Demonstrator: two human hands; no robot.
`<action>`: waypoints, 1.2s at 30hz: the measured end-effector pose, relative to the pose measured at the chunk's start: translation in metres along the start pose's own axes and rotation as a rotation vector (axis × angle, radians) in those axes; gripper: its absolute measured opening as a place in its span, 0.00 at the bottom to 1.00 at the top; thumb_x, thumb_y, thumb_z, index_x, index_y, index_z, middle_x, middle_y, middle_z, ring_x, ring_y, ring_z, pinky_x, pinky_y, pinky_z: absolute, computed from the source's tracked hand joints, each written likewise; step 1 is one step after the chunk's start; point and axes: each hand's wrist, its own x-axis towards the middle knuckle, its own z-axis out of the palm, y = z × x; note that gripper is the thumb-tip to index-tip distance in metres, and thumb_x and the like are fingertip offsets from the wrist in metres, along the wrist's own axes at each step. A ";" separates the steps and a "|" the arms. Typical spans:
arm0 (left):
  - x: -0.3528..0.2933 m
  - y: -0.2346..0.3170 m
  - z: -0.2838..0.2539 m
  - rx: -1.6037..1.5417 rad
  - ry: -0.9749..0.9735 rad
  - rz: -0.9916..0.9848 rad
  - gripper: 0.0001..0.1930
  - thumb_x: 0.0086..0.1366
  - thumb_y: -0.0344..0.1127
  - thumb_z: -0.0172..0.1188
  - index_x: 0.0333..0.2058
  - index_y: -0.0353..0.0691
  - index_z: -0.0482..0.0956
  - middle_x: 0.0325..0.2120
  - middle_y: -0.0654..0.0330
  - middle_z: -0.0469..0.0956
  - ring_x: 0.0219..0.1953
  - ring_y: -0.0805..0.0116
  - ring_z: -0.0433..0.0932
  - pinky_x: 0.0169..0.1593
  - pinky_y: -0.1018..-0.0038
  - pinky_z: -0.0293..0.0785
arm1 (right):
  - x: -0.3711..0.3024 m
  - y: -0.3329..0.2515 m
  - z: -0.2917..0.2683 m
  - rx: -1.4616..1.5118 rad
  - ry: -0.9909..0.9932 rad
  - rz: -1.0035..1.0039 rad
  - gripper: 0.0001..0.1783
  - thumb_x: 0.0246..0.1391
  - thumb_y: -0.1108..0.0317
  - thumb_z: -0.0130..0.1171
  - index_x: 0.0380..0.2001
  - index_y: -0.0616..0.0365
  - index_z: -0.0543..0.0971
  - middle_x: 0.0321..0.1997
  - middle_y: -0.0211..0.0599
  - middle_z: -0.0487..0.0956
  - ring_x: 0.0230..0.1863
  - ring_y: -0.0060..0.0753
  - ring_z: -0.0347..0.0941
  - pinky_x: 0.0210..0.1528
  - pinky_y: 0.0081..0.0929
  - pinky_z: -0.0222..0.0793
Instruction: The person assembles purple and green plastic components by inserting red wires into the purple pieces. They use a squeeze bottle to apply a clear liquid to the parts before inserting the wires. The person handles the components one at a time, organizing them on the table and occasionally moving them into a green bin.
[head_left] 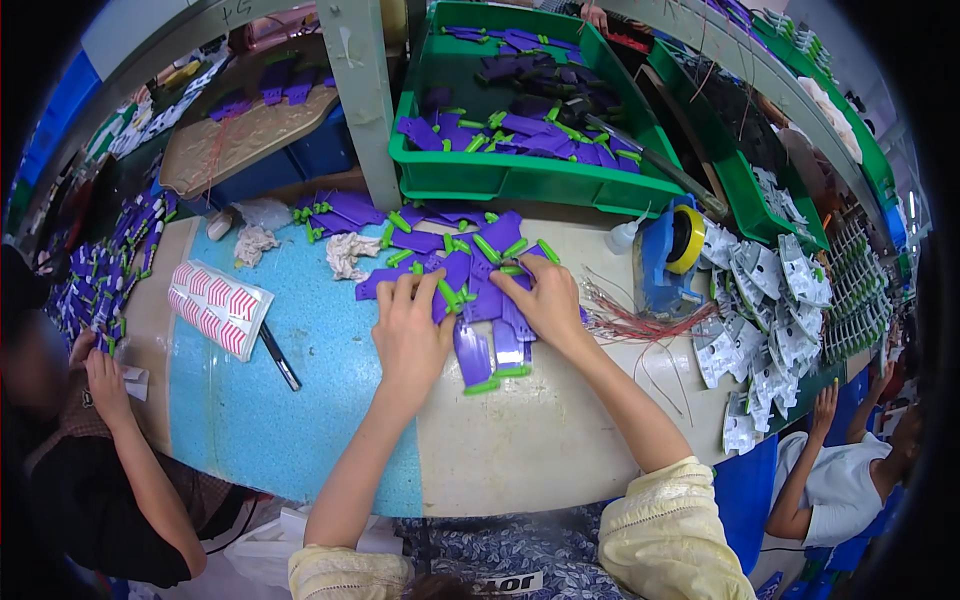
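Observation:
A heap of flat purple plastic pieces with green ends (483, 250) lies on the table in front of me. On its left side my left hand (408, 325) has its fingers bent, with green ends of some pieces between thumb and index finger. From the right, my right hand (549, 305) closes thumb and index finger round another purple-and-green piece. Between my hands and a little nearer, several purple pieces (472, 352) lie together, green ends toward me. My palms hide part of the heap.
Behind the heap stands a green tray (530, 187) of similar pieces. A blue tape dispenser (660, 265), red wires (650, 318) and white parts (765, 340) are on the right. Leftward lie a pink-and-white packet (218, 308), a black pen (280, 357) and crumpled cloth (350, 255). A co-worker's hand (108, 385) works at far left.

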 end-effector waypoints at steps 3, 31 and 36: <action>-0.021 0.001 -0.021 -0.074 -0.067 -0.078 0.23 0.48 0.30 0.72 0.46 0.44 0.81 0.41 0.59 0.77 0.46 0.55 0.73 0.46 0.62 0.75 | -0.019 -0.005 -0.012 0.116 -0.168 0.065 0.22 0.45 0.53 0.72 0.28 0.64 0.82 0.19 0.45 0.78 0.21 0.46 0.76 0.27 0.39 0.68; -0.044 0.074 -0.038 -1.548 -0.183 -0.593 0.20 0.79 0.46 0.38 0.43 0.34 0.72 0.30 0.56 0.80 0.32 0.71 0.80 0.38 0.76 0.78 | -0.087 -0.077 -0.075 0.413 -0.398 0.009 0.27 0.43 0.67 0.74 0.46 0.64 0.74 0.21 0.35 0.75 0.18 0.17 0.61 0.22 0.22 0.58; -0.061 0.072 -0.043 -1.281 -0.193 -0.454 0.23 0.78 0.50 0.38 0.40 0.34 0.72 0.32 0.51 0.82 0.31 0.67 0.83 0.35 0.73 0.80 | -0.083 -0.052 -0.087 0.319 -0.305 -0.125 0.23 0.42 0.69 0.75 0.42 0.62 0.78 0.22 0.36 0.77 0.21 0.28 0.76 0.24 0.27 0.69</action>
